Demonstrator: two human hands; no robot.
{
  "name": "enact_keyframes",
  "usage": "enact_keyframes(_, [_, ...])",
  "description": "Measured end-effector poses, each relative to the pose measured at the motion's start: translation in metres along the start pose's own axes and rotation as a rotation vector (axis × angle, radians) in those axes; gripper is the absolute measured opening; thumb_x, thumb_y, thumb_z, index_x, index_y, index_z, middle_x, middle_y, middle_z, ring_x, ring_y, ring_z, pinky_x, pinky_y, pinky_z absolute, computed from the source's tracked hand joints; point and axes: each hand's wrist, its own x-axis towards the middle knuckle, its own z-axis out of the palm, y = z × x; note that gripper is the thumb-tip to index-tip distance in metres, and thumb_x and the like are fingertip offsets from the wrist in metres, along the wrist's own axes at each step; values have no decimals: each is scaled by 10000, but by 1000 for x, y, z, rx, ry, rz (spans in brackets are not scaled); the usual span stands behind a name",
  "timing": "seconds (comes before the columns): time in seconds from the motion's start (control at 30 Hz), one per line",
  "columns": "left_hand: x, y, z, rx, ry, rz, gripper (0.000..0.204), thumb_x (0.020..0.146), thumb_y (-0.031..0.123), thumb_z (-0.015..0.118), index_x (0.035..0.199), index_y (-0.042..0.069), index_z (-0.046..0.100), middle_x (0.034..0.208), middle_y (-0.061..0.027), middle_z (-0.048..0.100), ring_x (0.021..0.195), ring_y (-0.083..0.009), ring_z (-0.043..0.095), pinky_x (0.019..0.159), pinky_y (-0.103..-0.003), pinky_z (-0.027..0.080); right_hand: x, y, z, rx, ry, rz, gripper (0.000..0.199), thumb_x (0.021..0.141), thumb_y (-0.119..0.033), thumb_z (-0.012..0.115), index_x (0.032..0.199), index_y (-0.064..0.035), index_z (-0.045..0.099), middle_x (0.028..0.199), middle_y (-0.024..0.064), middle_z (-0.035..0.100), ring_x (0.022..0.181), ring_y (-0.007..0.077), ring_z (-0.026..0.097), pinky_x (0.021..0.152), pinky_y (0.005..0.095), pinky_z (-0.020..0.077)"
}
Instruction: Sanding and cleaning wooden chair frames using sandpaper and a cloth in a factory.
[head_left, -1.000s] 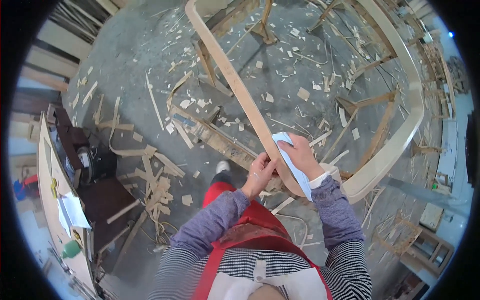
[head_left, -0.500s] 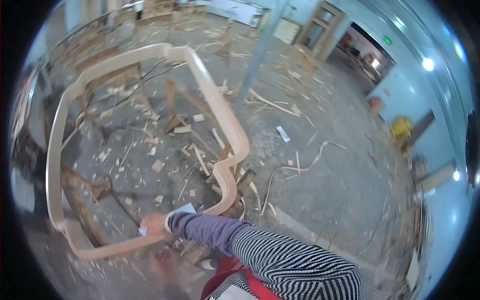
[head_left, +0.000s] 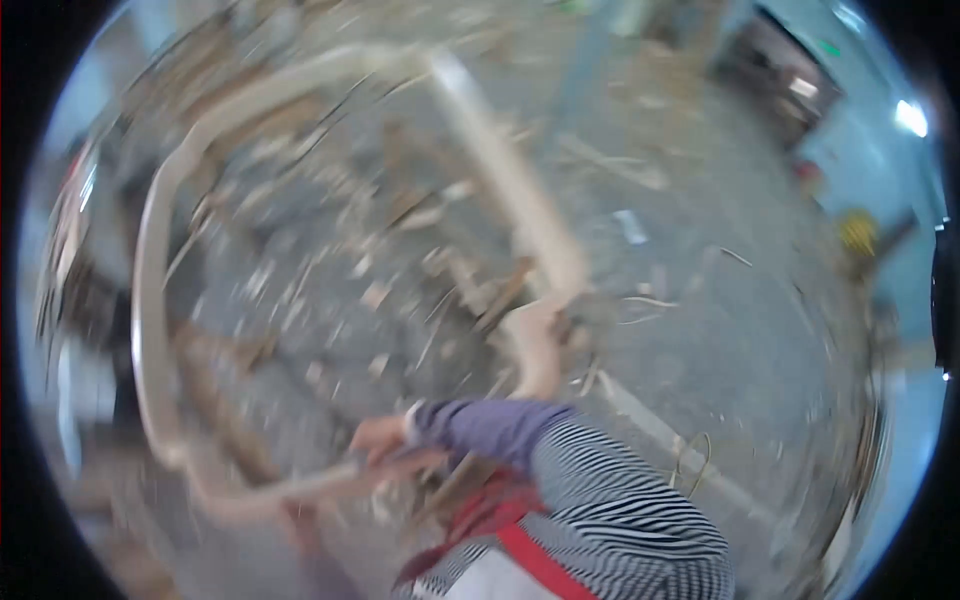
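A large, pale wooden frame (head_left: 152,300) with rounded, stepped corners stands raised above the floor. On its near rail lies my right hand (head_left: 380,438), fingers bent over the upper edge. A thin whitish sheet shows at this hand in the earlier frame; now only a blurred pale edge appears beneath it. My right arm wears a purple sleeve cover over a black-and-white striped sleeve. Below the same rail, at the outer side, my left hand (head_left: 303,525) is smeared by motion. It is close to the rail, but I cannot tell whether it touches.
Wooden supports (head_left: 225,350) stand under and inside the frame. Wood scraps and offcuts (head_left: 375,295) litter the grey concrete floor. A cable (head_left: 335,115) runs near the far rail. A blue post (head_left: 580,75) rises beyond the frame, and a yellow bundle (head_left: 858,232) lies by the right wall.
The view has shifted, so the frame appears farther right and is blurred. My right hand remains at the near rail, now closer to its right end. My left hand stays below the rail.
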Motion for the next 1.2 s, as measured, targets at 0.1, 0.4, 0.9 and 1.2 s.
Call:
enact_keyframes(0.1, [-26,4,32,-57,104,50,304,1008,342,497,1125,84,605,1017,-29,638,901,-148,606,774,-343,516,8,9,-7,283,-217,95,317,786,-207,677,1049,-31,695,932,153,714,835,167,646,779,388,510])
enact_keyframes(0.4, [-30,36,99,-40,511,-13,236,1022,292,488,1124,88,550,1019,-65,642,901,-181,662,773,-379,581,55,-10,-17,117,-360,290,256,842,-220,684,962,-1,631,903,226,643,823,390,616,739,429,490])
enact_keyframes(0.9, [-25,33,85,-32,562,-40,249,1030,306,478,1103,82,559,967,-52,664,831,-153,669,717,-315,572,344,12,132,-157,-154,-134,294,818,-253,630,911,26,627,940,266,628,914,435,609,769,459,490])
enact_keyframes(1.2, [-26,24,87,-99,518,43,232,1026,272,488,1080,58,561,940,-60,669,801,-164,677,705,-315,573,80,-26,-3,-122,-428,292,169,818,-65,681,968,-20,617,827,157,583,790,345,587,704,415,472])
